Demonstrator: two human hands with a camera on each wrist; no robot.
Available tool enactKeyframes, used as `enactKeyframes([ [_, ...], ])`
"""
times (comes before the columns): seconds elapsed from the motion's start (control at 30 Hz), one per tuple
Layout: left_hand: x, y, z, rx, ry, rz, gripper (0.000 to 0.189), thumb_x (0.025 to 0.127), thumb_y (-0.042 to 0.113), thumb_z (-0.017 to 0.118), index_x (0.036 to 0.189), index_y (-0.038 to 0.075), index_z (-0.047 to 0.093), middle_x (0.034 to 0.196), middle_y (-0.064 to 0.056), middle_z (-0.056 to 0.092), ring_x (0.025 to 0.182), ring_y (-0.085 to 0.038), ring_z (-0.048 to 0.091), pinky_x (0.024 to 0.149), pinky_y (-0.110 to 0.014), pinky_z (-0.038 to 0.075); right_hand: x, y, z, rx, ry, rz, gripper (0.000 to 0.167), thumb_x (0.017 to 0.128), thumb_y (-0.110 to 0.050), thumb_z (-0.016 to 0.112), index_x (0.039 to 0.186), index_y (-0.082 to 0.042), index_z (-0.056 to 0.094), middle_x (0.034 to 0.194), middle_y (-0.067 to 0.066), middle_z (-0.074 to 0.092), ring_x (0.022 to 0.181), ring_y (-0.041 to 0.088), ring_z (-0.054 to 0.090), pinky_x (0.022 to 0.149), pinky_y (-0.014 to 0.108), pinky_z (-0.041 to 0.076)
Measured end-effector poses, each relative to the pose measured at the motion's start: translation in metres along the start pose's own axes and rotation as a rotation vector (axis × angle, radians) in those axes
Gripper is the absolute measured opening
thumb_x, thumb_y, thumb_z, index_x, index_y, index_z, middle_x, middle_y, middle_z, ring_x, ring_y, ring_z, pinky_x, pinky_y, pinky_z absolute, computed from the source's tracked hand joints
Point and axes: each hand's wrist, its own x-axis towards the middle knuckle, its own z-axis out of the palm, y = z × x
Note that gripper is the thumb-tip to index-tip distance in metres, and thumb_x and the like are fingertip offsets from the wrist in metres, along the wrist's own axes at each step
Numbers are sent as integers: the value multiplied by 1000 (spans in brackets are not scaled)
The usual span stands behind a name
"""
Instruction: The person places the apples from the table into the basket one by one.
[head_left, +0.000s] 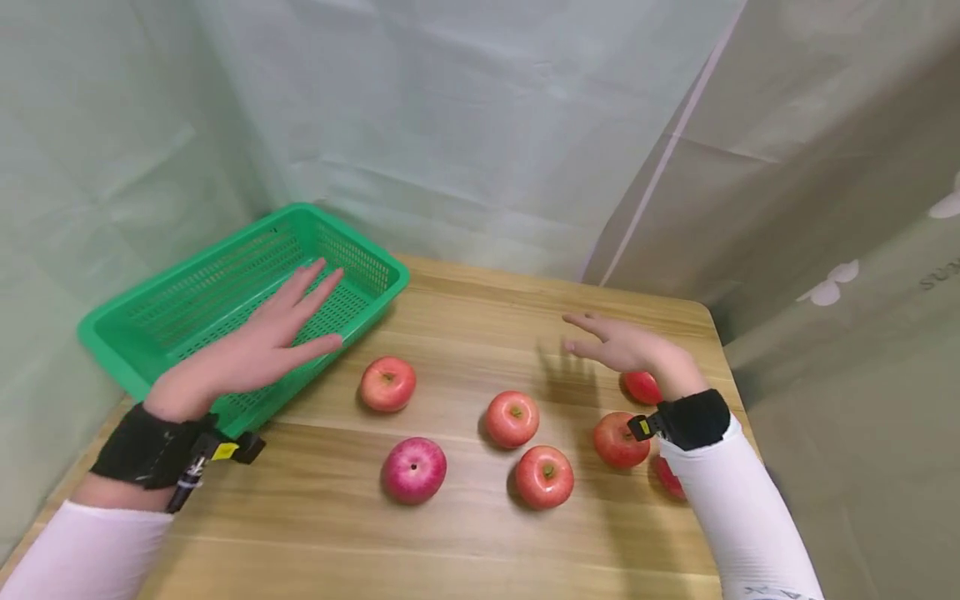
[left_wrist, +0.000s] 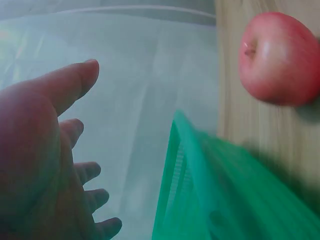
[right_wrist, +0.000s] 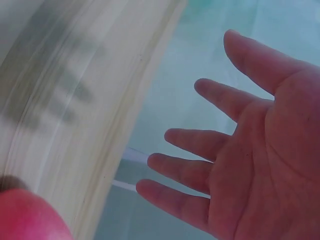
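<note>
My left hand (head_left: 258, 337) is held over the green plastic basket (head_left: 112, 327), fingers spread and holding nothing. In the left wrist view its thumb and fingertips stand apart from the basket's rim (left_wrist: 187, 135). My right hand (head_left: 618, 342) hovers above the right part of the table, its fingers extended and its palm bare in the right wrist view. Close to it lie a red apple (head_left: 641, 387), partly hidden by the wrist, and another apple (head_left: 617, 442). Two apples sit mid-table, one apple (head_left: 512, 419) behind the other apple (head_left: 544, 477).
Beside the basket is an apple (head_left: 387, 384), with a darker pink apple (head_left: 415, 471) nearer me. One more apple (head_left: 669, 479) shows partly behind the right sleeve. The wooden table (head_left: 480, 542) is bordered by pale sheeting (head_left: 465, 125) at the back and sides.
</note>
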Motion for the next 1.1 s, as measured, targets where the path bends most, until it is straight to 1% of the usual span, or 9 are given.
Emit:
enactKeyframes([
  [0.17,-59,-19,-1,-95,167,0,94,104,19,68,174,23,5,179,-7,-10,162,-35,-17,120,-72,-9,-16,6,4,26,47,-12,76,109,-58,52,170,-18,33,173,22,27,159,44,23,124,65,21],
  [0.3,-96,-32,5,-131,371,-16,90,102,8,66,174,19,13,179,-8,-2,162,-32,-12,120,-70,-12,-29,12,7,20,96,-31,73,109,-53,55,169,-14,36,171,20,32,157,44,27,123,65,23],
  [0.43,-123,-42,12,-170,593,-130,82,103,3,60,173,13,19,178,-12,4,163,-30,-3,125,-60,-7,-44,20,10,29,148,-49,69,110,-44,57,167,-10,38,169,19,36,156,44,29,123,65,24],
  [0.5,-131,-45,16,-203,668,-242,83,104,7,58,173,11,13,177,-14,-4,162,-31,-7,125,-56,-7,-52,24,13,40,172,-46,67,110,-42,58,166,-10,39,169,19,37,156,43,30,123,64,25],
  [0.67,-143,-50,27,-354,701,-607,105,104,27,59,168,17,-24,169,-7,-37,155,-20,-32,122,-48,-17,-62,28,22,57,220,-43,66,110,-44,58,165,-12,42,167,18,40,152,44,38,120,64,31],
  [0.73,-142,-51,32,-481,700,-692,112,105,30,60,162,24,-37,166,-1,-44,151,-13,-37,121,-40,-20,-63,27,25,64,225,-41,66,110,-46,58,165,-14,42,167,18,41,147,44,46,118,64,33],
  [0.87,-136,-53,39,-797,716,-750,123,106,29,66,152,40,-47,165,11,-43,152,-8,-31,121,-31,-14,-64,25,29,79,229,-46,66,109,-45,59,165,-15,43,167,16,41,135,43,58,115,63,39],
  [0.93,-132,-52,41,-920,710,-772,126,105,30,69,148,47,-49,164,15,-41,153,-8,-27,122,-31,-9,-64,23,30,89,234,-48,64,109,-43,60,165,-15,43,167,16,42,136,42,58,115,62,39],
  [1.1,-120,-51,47,-1082,753,-777,121,107,29,66,152,46,-44,168,16,-32,154,-2,-15,123,-24,-3,-65,21,35,107,247,-49,62,109,-38,62,165,-15,44,166,15,43,149,41,44,118,63,35],
])
